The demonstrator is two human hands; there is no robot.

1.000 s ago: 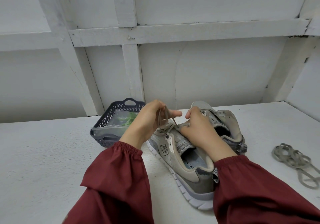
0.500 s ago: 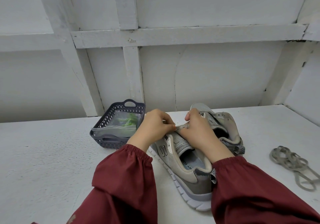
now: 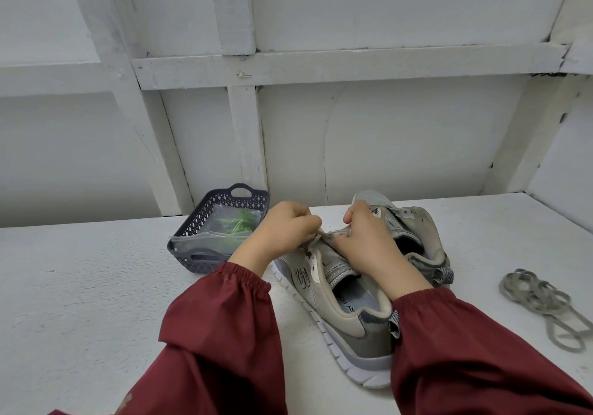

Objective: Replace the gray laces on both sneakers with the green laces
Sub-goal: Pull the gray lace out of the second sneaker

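Left grip (image 3: 282,231), right grip (image 3: 365,242) on lace (image 3: 317,237)

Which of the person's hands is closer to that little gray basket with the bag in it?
The left. The left hand pinches the gray lace just right of the basket; the right hand holds the sneaker farther right, beyond the left hand.

A: The bench (image 3: 96,286)?
B: Painted white, matt and rough. The basket (image 3: 189,262) is grey plastic lattice, and the bag (image 3: 205,239) inside is clear glossy film.
A: And the sneaker (image 3: 353,324)?
B: Matt suede and mesh cloth, smooth rubbery sole. The loose lace (image 3: 532,296) is flat woven cloth.
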